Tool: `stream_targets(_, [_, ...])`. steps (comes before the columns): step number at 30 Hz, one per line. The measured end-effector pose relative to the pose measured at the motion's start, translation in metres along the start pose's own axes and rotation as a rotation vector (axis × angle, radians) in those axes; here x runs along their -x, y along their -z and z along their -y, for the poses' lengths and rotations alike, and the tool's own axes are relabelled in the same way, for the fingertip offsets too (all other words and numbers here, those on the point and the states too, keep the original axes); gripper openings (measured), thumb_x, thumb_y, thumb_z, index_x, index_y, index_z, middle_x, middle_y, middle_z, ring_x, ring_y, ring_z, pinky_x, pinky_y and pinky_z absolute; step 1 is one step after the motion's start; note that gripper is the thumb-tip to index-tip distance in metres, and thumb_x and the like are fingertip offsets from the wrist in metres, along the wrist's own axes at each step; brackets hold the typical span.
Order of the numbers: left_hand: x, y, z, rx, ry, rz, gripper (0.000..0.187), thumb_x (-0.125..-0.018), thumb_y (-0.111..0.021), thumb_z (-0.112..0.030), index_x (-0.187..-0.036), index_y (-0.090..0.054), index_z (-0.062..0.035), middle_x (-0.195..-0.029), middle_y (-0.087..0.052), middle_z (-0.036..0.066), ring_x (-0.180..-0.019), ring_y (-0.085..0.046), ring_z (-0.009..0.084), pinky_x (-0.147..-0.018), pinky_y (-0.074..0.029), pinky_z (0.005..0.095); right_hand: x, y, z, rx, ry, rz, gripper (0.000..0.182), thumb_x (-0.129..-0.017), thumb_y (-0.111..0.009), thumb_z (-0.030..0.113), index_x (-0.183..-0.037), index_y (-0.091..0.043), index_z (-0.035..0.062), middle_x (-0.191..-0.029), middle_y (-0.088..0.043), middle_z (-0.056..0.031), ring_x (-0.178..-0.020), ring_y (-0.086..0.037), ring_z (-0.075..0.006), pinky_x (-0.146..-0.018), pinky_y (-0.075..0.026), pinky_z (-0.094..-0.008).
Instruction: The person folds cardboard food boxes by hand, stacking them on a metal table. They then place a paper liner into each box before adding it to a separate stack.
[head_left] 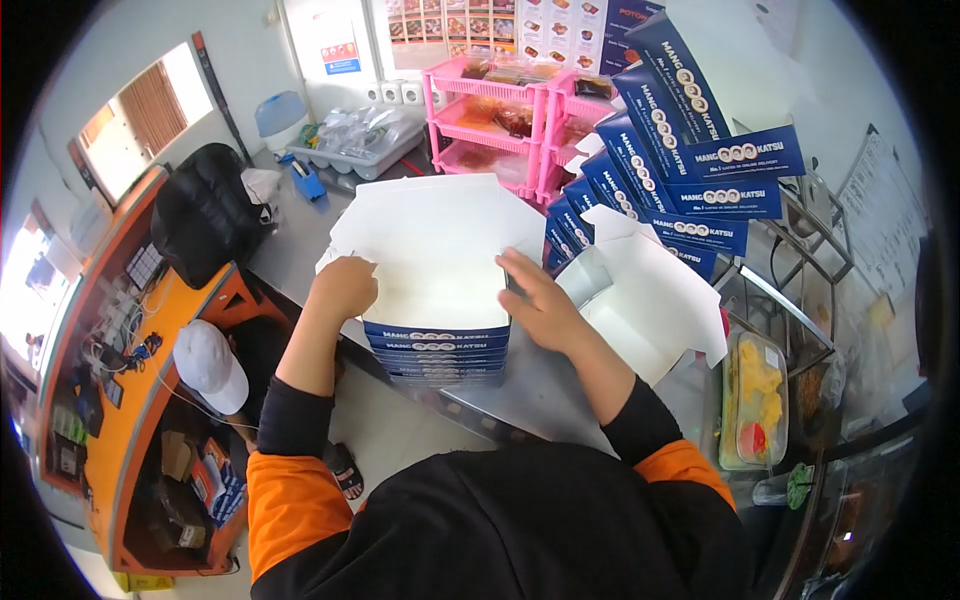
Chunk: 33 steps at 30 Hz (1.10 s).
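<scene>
A stack of nested open boxes (pixel 440 345), blue outside and white inside, stands at the front edge of the metal counter with the top box's lid raised. My left hand (pixel 345 287) is at the top box's left side, its fingers curled in at the corner; what they pinch is too small to tell. On the right side wall rests my right hand (pixel 540 300), its fingers apart and the thumb outside the box. Just right of it lies another open white box (pixel 645 300), tilted, with a small clear container (pixel 584 278) at its left edge.
Folded blue boxes (pixel 690 150) are piled at the back right. Pink racks (pixel 490 125) with food trays stand behind, beside a grey tray (pixel 355 150) of plastic packs. A container of yellow food (pixel 755 400) is at right. A person in a grey cap (pixel 210 365) is at lower left.
</scene>
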<state>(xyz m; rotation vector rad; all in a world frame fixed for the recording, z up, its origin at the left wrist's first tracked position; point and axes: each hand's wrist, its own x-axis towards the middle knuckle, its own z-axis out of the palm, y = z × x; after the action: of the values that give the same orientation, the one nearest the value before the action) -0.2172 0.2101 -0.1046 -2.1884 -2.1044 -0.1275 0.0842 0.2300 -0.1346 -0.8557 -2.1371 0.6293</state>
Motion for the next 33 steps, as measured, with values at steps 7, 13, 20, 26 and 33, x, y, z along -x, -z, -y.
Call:
stream_targets(7, [0.054,0.012,-0.021,0.718,0.373,-0.359,0.033,-0.078,-0.061,-0.024,-0.104,-0.062,-0.0021,-0.089,-0.063,0.012,-0.075,-0.060,0.0209,-0.066,-0.046,0.0303,0.106,0.041,-0.005,0.748,-0.428,-0.036,0.047,-0.074,-0.066,0.034,-0.111,-0.056,0.0066,-0.113,-0.053,-0.0144,-0.109,-0.048,-0.0280,-0.097,-0.028,-0.0546])
stream_targets(13, [0.071,0.009,-0.051,0.841,0.188,-0.774,0.023,-0.076,-0.064,-0.010,-0.098,-0.063,-0.0013,-0.090,-0.061,0.009,-0.081,-0.058,0.0160,-0.064,-0.045,0.0259,0.147,0.055,-0.019,0.964,-0.635,0.283,0.016,-0.084,-0.053,0.025,-0.091,-0.063,0.0153,-0.088,-0.061,0.0001,-0.094,-0.055,-0.0215,-0.095,-0.018,-0.0673])
stream_targets(20, [0.092,0.024,-0.150,1.477,-0.137,-0.043,0.072,-0.076,-0.066,-0.013,-0.136,-0.027,-0.0052,-0.131,-0.038,0.015,-0.105,-0.050,0.0221,-0.084,-0.045,0.0343,0.167,0.077,0.040,0.729,-0.195,0.226,0.013,-0.082,-0.052,0.018,-0.089,-0.063,0.0174,-0.080,-0.060,-0.0009,-0.087,-0.057,-0.0184,-0.098,-0.015,-0.0664])
stream_targets(26, [0.080,0.002,-0.201,1.751,-0.177,-0.047,0.080,-0.075,-0.057,-0.001,-0.139,-0.010,0.0005,-0.138,-0.026,0.020,-0.116,-0.041,0.0218,-0.093,-0.035,0.0296,0.151,0.101,0.092,0.669,0.220,0.165,0.016,-0.074,-0.062,0.021,-0.090,-0.064,0.0170,-0.099,-0.056,-0.0061,-0.103,-0.053,-0.0227,-0.097,-0.014,-0.0670])
stream_targets(33, [0.085,0.058,-0.169,1.952,-0.044,-0.166,0.068,-0.074,-0.041,-0.007,-0.138,-0.022,-0.0006,-0.131,-0.039,0.016,-0.116,-0.042,0.0246,-0.095,-0.035,0.0300,0.115,0.101,0.076,-0.566,-0.093,-0.374,0.075,-0.071,-0.064,0.022,-0.136,-0.027,0.0141,-0.117,-0.046,-0.0192,-0.121,-0.040,-0.0298,-0.098,-0.030,-0.0512])
